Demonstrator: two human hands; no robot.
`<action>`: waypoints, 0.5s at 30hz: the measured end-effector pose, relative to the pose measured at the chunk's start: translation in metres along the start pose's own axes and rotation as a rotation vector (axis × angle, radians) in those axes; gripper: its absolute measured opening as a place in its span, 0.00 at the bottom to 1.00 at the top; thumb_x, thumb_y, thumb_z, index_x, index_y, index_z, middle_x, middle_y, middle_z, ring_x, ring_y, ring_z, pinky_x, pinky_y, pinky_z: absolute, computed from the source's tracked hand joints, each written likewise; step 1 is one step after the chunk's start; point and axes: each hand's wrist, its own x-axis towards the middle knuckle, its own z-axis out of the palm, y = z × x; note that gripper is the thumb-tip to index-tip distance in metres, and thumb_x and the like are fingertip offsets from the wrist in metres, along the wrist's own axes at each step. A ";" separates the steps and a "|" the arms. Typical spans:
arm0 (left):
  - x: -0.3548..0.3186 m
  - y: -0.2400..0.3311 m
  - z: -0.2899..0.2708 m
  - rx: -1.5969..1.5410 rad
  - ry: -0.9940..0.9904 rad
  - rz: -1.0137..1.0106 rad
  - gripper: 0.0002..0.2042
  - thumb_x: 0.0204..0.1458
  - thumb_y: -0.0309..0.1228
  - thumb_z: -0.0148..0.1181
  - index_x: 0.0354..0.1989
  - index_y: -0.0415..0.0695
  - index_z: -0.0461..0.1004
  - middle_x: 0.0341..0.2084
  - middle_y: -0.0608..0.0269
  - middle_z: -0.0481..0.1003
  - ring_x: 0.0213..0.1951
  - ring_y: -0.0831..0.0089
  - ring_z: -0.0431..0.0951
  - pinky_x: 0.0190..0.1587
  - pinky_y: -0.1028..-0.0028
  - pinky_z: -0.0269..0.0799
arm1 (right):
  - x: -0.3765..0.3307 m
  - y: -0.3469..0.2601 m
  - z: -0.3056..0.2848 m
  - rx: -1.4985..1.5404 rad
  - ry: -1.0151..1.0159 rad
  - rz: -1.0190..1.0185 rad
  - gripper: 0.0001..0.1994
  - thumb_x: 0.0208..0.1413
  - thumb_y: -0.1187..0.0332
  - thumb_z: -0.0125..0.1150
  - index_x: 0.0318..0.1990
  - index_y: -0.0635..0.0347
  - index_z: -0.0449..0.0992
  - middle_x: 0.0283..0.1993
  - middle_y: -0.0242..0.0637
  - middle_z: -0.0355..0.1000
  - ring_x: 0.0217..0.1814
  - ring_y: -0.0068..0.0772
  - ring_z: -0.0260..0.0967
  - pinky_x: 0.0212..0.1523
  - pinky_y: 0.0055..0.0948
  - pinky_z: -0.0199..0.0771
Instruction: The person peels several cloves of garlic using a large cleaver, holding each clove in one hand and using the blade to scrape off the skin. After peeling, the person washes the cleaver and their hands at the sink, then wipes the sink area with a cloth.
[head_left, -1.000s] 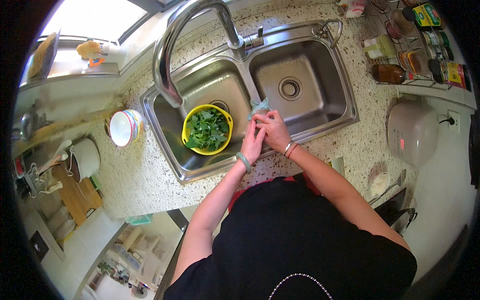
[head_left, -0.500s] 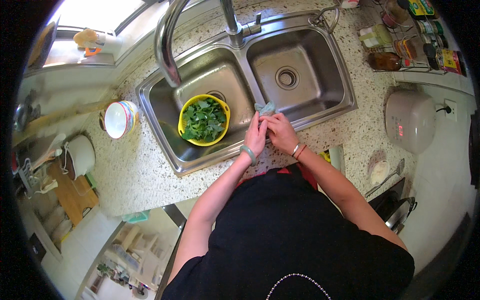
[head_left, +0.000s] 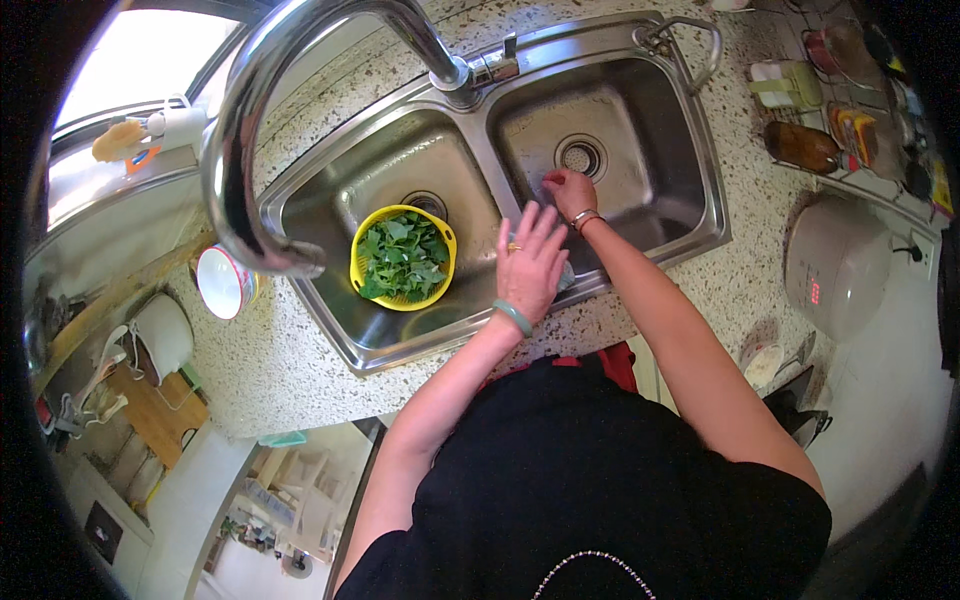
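My left hand (head_left: 530, 264), with a green bangle at the wrist, has its fingers stretched and spread over the front end of the sink divider. Partly covered by it is a crumpled pale blue-grey cloth (head_left: 566, 277), lying on the sink's rim. Over the right basin (head_left: 640, 190), my right hand (head_left: 571, 194) is closed, its fingertips drawn together near the drain (head_left: 581, 157); whatever they may hold is too small to tell. In the left basin (head_left: 350, 205) sits a yellow colander (head_left: 449, 235) full of green leaves (head_left: 400, 255).
The tall curved faucet (head_left: 235, 150) arches over the left side of the sink. A white bowl with a coloured outside (head_left: 222, 283) stands left of the sink. To the right are a rice cooker (head_left: 835, 265), a rack of bottles and jars (head_left: 805, 145), and a small bowl (head_left: 765, 365).
My hands have come apart from around the cloth. The right one moved forward over the right basin; the left opened above the cloth. The whole view has shifted slightly.
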 end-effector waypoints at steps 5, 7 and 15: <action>0.013 -0.001 0.014 -0.185 -0.025 0.026 0.12 0.49 0.26 0.60 0.44 0.48 0.77 0.40 0.65 0.78 0.50 0.69 0.75 0.58 0.61 0.57 | 0.025 0.017 0.028 -0.101 0.028 -0.122 0.08 0.49 0.64 0.61 0.36 0.54 0.80 0.35 0.41 0.76 0.38 0.44 0.74 0.39 0.40 0.73; 0.014 -0.005 0.018 -0.199 -0.024 0.016 0.11 0.50 0.26 0.59 0.43 0.48 0.77 0.38 0.66 0.79 0.46 0.72 0.76 0.55 0.62 0.59 | 0.032 0.018 0.036 -0.194 0.017 -0.171 0.08 0.49 0.64 0.61 0.35 0.53 0.80 0.36 0.40 0.76 0.39 0.44 0.74 0.39 0.40 0.73; 0.020 -0.009 0.013 -0.218 -0.017 -0.002 0.10 0.50 0.27 0.59 0.41 0.47 0.77 0.36 0.68 0.78 0.46 0.71 0.76 0.56 0.62 0.58 | 0.040 0.019 0.046 -0.371 -0.008 -0.311 0.07 0.50 0.66 0.57 0.34 0.56 0.78 0.39 0.43 0.73 0.41 0.46 0.72 0.40 0.41 0.72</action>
